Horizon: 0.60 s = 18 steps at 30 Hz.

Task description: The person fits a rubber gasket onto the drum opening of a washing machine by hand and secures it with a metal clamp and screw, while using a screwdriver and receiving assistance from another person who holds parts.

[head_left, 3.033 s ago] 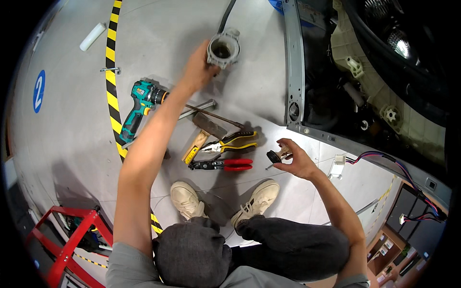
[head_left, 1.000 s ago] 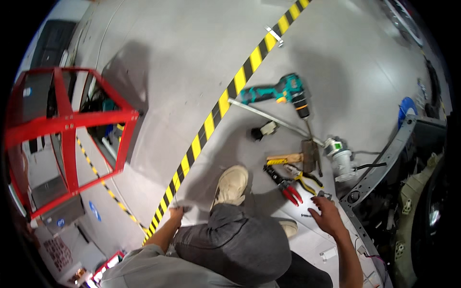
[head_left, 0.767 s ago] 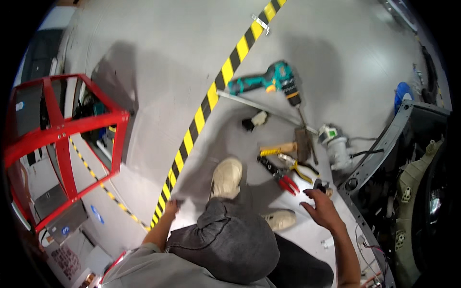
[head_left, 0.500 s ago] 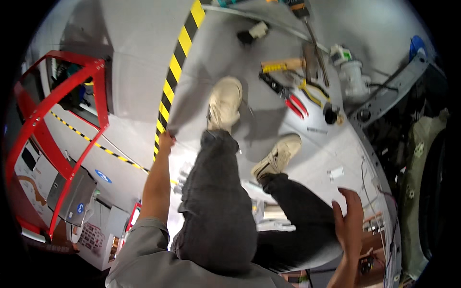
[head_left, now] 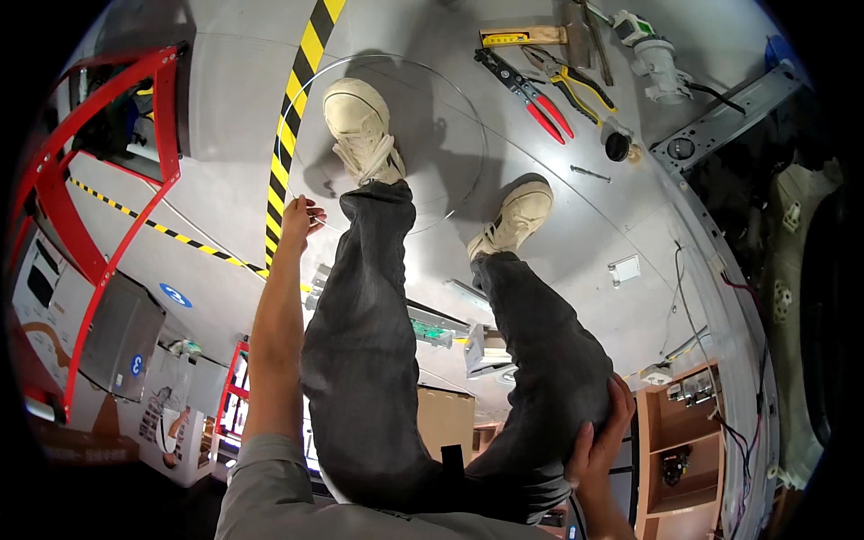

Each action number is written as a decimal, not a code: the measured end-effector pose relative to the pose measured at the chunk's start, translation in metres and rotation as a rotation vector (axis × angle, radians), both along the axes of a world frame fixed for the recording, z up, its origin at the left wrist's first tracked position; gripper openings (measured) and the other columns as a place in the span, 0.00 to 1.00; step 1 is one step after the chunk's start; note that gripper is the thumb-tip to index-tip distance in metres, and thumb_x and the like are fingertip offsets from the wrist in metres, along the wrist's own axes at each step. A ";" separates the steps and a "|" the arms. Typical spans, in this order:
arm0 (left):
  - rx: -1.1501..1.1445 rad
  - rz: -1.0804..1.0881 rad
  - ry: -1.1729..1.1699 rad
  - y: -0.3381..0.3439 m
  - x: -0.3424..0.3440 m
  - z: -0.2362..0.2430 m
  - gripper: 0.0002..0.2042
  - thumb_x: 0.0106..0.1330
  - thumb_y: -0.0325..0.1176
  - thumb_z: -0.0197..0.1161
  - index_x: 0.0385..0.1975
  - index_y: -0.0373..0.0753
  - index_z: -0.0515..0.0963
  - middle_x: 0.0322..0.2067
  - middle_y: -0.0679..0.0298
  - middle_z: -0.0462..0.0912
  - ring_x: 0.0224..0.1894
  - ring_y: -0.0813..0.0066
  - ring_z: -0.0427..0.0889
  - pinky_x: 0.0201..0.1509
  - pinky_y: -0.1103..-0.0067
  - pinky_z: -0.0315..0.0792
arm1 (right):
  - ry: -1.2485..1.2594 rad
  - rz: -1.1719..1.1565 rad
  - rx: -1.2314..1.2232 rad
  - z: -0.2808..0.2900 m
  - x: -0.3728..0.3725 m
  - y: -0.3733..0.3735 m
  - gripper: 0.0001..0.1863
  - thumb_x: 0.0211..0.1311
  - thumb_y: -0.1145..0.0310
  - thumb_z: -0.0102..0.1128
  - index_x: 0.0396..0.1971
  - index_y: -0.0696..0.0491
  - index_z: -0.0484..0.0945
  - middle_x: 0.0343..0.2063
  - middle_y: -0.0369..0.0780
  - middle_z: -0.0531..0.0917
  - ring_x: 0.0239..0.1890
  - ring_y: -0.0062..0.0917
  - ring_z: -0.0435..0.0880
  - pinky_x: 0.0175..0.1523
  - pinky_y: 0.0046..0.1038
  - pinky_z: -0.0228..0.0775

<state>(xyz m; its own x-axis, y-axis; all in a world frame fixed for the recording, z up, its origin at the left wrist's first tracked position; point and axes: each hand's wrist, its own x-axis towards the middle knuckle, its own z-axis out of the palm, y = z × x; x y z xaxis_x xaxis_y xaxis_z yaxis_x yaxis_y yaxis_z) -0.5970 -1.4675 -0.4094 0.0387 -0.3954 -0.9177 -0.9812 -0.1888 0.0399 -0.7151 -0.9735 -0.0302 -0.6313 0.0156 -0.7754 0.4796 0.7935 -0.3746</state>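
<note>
A thin metal wire bent into a wide loop (head_left: 484, 148) hangs above the floor around my left shoe. My left hand (head_left: 301, 222) is closed on it at the loop's left side, near the yellow-black floor tape. On my bent right knee lies my right hand (head_left: 601, 443), fingers spread along the trouser leg, holding nothing. Ahead on the floor are wire strippers with red handles (head_left: 526, 97), pliers with yellow-black handles (head_left: 569, 83) and a hammer with a wooden handle (head_left: 578, 38). A yellow measuring tool (head_left: 506, 38) lies against that handle.
A screw (head_left: 591, 173) and a black round cap (head_left: 618, 146) lie right of the tools. A white-grey valve-like device (head_left: 659, 67) stands farther right, by a metal frame (head_left: 733, 108). At left rises a red metal frame (head_left: 106, 270). A wooden shelf (head_left: 681, 441) shows at lower right.
My right hand has come down from beside the knee onto it. The wire loop, not discernible before, now shows clearly from my left hand. The view has shifted, so the floor tools sit higher.
</note>
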 end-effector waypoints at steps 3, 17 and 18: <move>-0.002 0.051 0.018 0.019 0.003 0.021 0.16 0.75 0.43 0.39 0.38 0.38 0.69 0.29 0.61 0.80 0.27 0.74 0.80 0.32 0.76 0.76 | -0.027 0.068 0.004 0.006 0.001 0.007 0.28 0.62 0.63 0.48 0.59 0.63 0.60 0.57 0.57 0.63 0.59 0.49 0.64 0.64 0.44 0.53; -0.012 -0.046 -0.111 0.060 0.027 0.093 0.18 0.75 0.43 0.37 0.40 0.35 0.71 0.27 0.55 0.80 0.21 0.73 0.76 0.20 0.79 0.69 | 0.039 -0.002 -0.053 0.014 0.027 0.030 0.29 0.54 0.72 0.56 0.57 0.62 0.62 0.53 0.56 0.67 0.54 0.51 0.66 0.60 0.43 0.59; -0.010 -0.063 -0.119 0.064 0.027 0.096 0.18 0.75 0.43 0.38 0.40 0.35 0.71 0.27 0.55 0.80 0.21 0.71 0.76 0.22 0.78 0.70 | 0.048 -0.007 -0.053 0.014 0.031 0.032 0.29 0.53 0.72 0.56 0.57 0.62 0.63 0.53 0.56 0.67 0.54 0.52 0.66 0.60 0.43 0.59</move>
<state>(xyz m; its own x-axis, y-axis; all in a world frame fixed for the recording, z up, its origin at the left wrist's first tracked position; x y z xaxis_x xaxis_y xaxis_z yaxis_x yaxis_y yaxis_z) -0.5695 -1.4038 -0.3137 0.1223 -0.4098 -0.9040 -0.9890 -0.1271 -0.0761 -0.6842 -0.9418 -0.0164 -0.6679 -0.0201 -0.7440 0.4655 0.7687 -0.4387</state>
